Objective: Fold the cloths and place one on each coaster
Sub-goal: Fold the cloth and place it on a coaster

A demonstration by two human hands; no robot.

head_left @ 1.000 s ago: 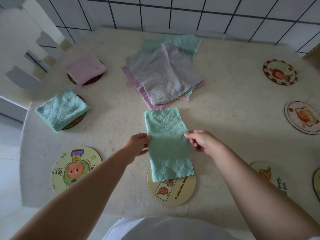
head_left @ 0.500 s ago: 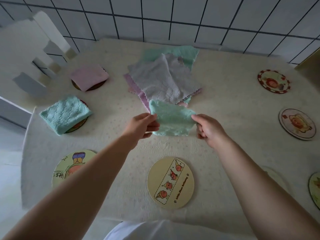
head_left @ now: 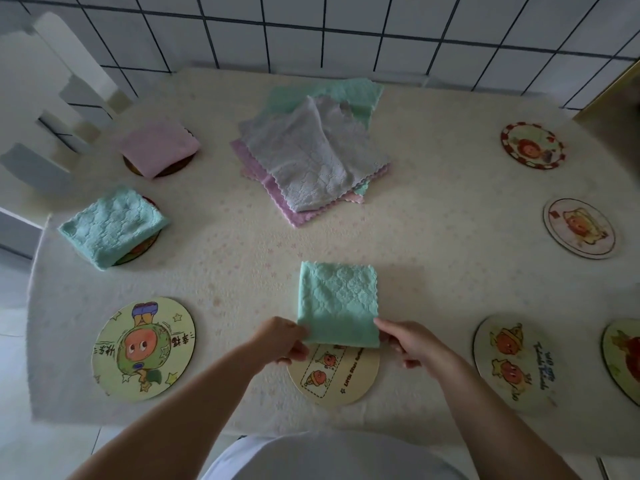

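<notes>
A green cloth [head_left: 337,301], folded to a small rectangle, lies flat on the table with its near edge over the top of a cream coaster [head_left: 341,377]. My left hand [head_left: 284,341] pinches its near left corner and my right hand [head_left: 407,341] pinches its near right corner. A pile of unfolded cloths [head_left: 311,154], grey on top of pink and green, lies at the table's middle back. One folded pink cloth [head_left: 159,147] and one folded green cloth [head_left: 110,226] each rest on a coaster at the left.
Bare coasters lie around the table: a green cartoon one [head_left: 143,348] at the near left, two at the near right [head_left: 516,363] [head_left: 623,358], and two at the far right [head_left: 531,145] [head_left: 580,228]. A white chair back [head_left: 52,98] stands at the far left, a tiled wall behind.
The long green cloth has been folded in half. Both hands lifted it toward the pile, then brought it back down onto the table, over the cream coaster's far edge.
</notes>
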